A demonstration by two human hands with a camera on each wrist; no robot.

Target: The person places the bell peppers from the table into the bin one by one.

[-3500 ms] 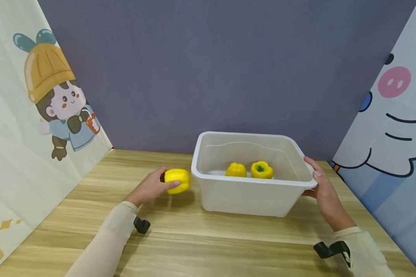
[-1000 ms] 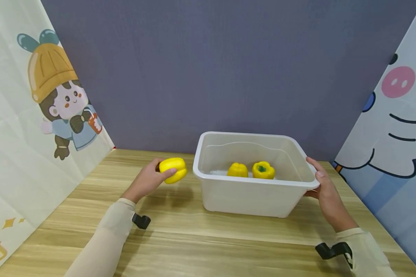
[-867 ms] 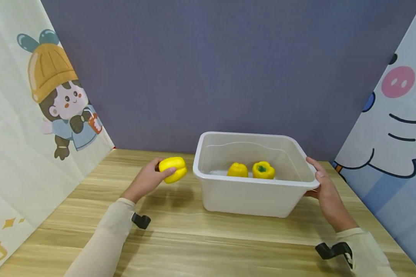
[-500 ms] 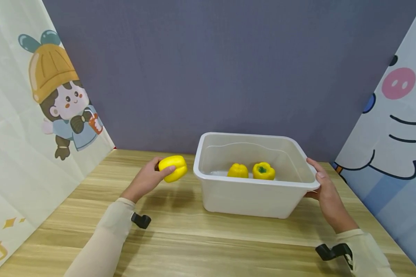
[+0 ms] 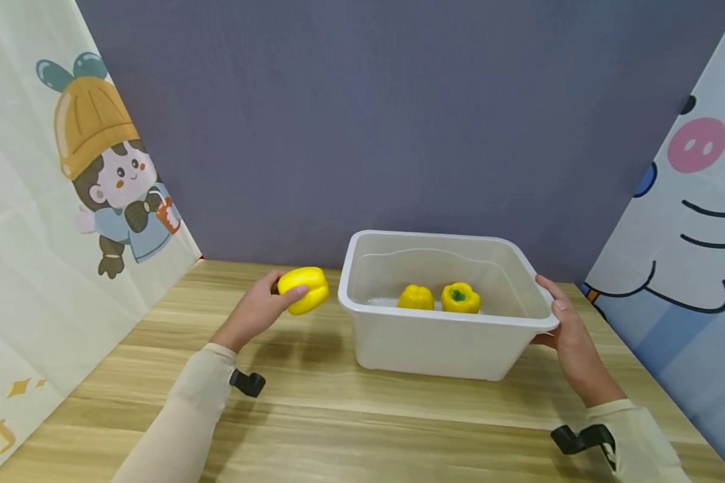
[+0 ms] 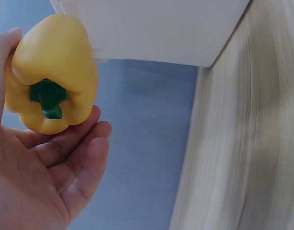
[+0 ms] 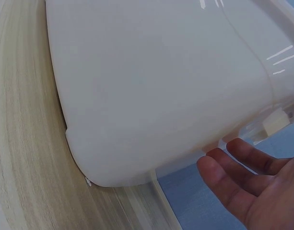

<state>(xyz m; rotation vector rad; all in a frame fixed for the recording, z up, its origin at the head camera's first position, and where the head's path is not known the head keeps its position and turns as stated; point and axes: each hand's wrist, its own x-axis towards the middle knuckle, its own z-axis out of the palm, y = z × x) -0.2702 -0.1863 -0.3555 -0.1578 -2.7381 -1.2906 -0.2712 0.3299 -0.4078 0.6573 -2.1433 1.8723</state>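
My left hand (image 5: 256, 308) grips a yellow bell pepper (image 5: 305, 290) above the table, just left of the white plastic bin (image 5: 429, 345). Thumb and fingers pinch its sides, and its green stem (image 6: 51, 98) faces the left wrist camera. The bin stands on the table with two more yellow peppers inside: one on the left (image 5: 415, 297), and one on the right (image 5: 460, 298) with its stem turned up. At the bin's right end my right hand (image 5: 570, 342) holds the rim, thumb on top. In the right wrist view, the fingers (image 7: 223, 184) sit under the rim against the outer wall.
The wooden table (image 5: 338, 429) runs back to a grey-blue panel (image 5: 362, 127) close behind the bin. Side panels with cartoon prints, a child in a hat (image 5: 117, 168) and a pig snout (image 5: 697, 145), flank it.
The left hand has lifted the yellow pepper from near the table, and in the last half second it has risen slightly more. The right hand and bin keep their places.
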